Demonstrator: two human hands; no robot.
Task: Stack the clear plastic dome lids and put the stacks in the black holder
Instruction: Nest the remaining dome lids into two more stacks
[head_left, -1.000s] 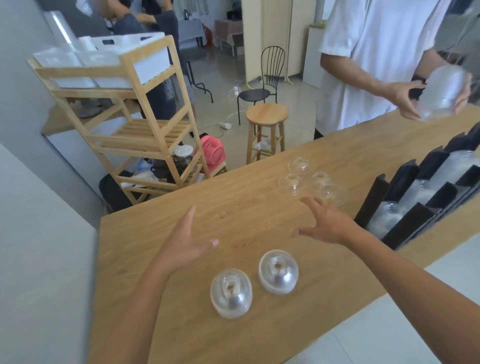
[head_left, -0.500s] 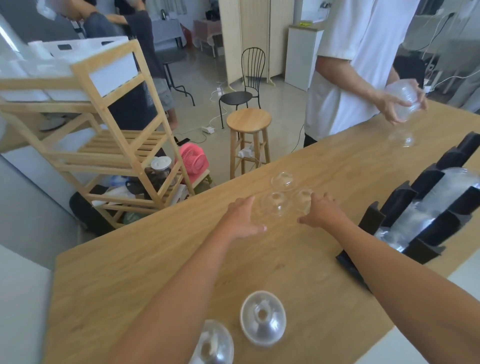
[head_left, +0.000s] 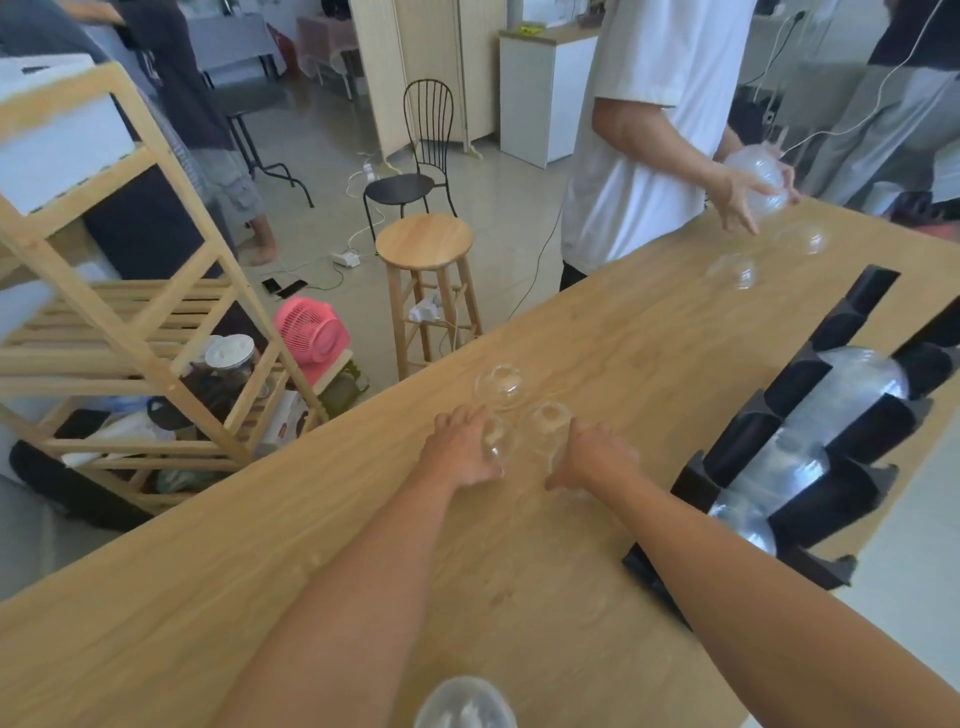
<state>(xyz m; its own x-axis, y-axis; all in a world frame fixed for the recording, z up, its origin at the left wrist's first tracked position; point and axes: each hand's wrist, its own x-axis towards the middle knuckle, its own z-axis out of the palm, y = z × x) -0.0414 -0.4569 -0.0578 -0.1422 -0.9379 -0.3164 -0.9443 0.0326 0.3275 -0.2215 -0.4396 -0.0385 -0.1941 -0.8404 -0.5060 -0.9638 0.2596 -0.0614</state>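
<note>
Several clear dome lids lie in a cluster on the wooden table (head_left: 311, 571). My left hand (head_left: 462, 451) curls around one dome lid (head_left: 497, 442). My right hand (head_left: 597, 457) is cupped over another, mostly hidden under the palm. Between the hands sits a third lid (head_left: 548, 420), and one more lid (head_left: 501, 387) lies just beyond it. The black holder (head_left: 831, 499) stands at the right with stacks of lids (head_left: 852, 384) in its slots. A further lid (head_left: 464, 702) shows at the bottom edge.
Across the table a person in a white shirt (head_left: 660, 130) holds a stack of lids (head_left: 758, 179); two loose lids (head_left: 735, 270) lie near them. A wooden stool (head_left: 425, 244), wooden shelf rack (head_left: 135, 312) and pink fan (head_left: 311, 330) stand beyond the table's far edge.
Both my hands have reached forward from the near lids to the far cluster and closed over two lids there. The view has tilted up; the near lids have dropped toward the bottom edge.
</note>
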